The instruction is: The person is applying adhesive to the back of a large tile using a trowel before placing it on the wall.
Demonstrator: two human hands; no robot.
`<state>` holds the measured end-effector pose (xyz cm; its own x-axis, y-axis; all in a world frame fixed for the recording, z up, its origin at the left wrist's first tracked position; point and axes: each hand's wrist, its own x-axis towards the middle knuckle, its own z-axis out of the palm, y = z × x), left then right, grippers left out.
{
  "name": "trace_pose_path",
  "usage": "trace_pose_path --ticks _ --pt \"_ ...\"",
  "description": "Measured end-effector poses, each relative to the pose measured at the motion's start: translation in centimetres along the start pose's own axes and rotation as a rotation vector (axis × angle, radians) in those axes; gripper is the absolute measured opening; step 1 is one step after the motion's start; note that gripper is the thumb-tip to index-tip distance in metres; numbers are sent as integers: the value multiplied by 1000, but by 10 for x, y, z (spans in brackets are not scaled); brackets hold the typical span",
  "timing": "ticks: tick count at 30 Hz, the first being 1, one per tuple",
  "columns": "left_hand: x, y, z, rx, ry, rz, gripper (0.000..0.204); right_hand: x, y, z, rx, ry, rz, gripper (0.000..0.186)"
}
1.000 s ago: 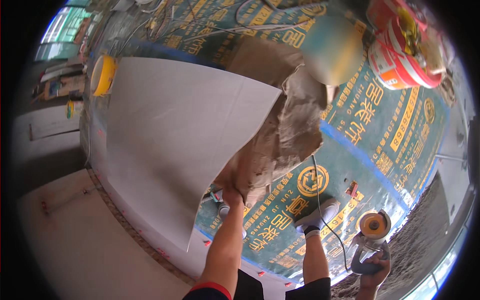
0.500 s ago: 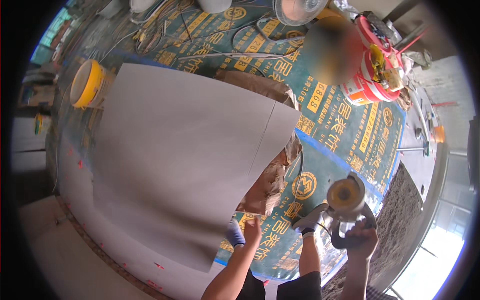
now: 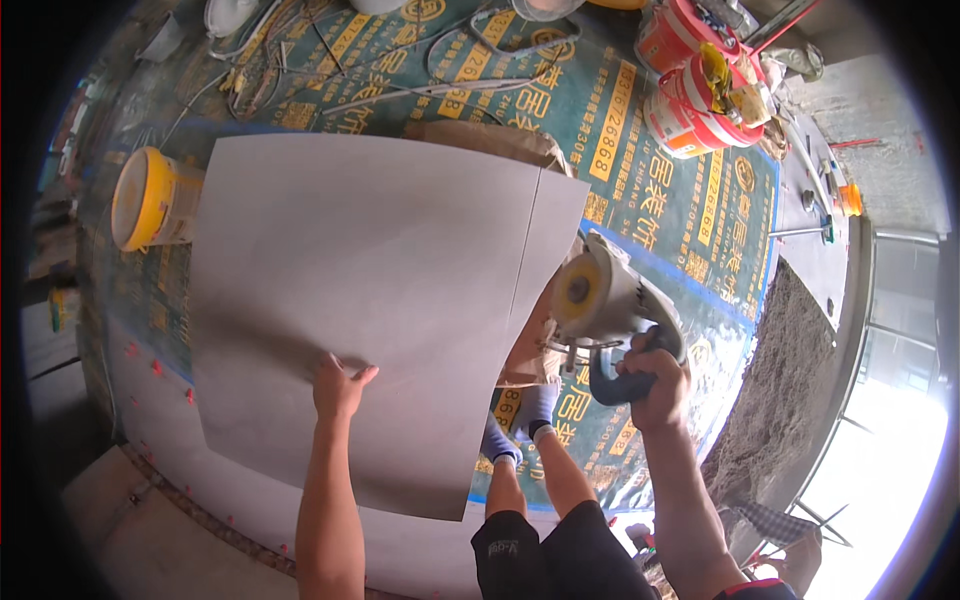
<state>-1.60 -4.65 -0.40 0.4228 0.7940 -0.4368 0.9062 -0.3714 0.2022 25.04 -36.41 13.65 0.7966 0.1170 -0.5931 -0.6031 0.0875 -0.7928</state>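
The person's left hand (image 3: 341, 388), empty with thumb spread, is over a large, flat, pale-grey rectangular panel (image 3: 350, 250). Right of the panel, the right hand (image 3: 663, 388) grips a grey-white, round-bladed power cutter (image 3: 622, 305).

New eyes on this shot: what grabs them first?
The big pale sheet filling the middle of the view, with the left hand over its lower part. Then the power tool with a round yellow disc, gripped in the right hand near the sheet's right edge. After that, the yellow bucket left of the sheet.
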Motion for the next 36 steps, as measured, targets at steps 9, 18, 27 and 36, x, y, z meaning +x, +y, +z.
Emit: trace_pose_path --ticks 9,18,27,36 --pt "22 2 -1 -135 -195 -123 66 -13 21 6 -28 74 76 30" --pt "28 8 -1 -85 -258 -113 69 5 34 13 -278 12 -102 25" --pt "28 16 -13 -38 -313 -171 67 12 67 29 -308 28 -72 17" --pt "27 18 -14 -54 -314 -171 74 10 63 35 -391 9 -50 15"
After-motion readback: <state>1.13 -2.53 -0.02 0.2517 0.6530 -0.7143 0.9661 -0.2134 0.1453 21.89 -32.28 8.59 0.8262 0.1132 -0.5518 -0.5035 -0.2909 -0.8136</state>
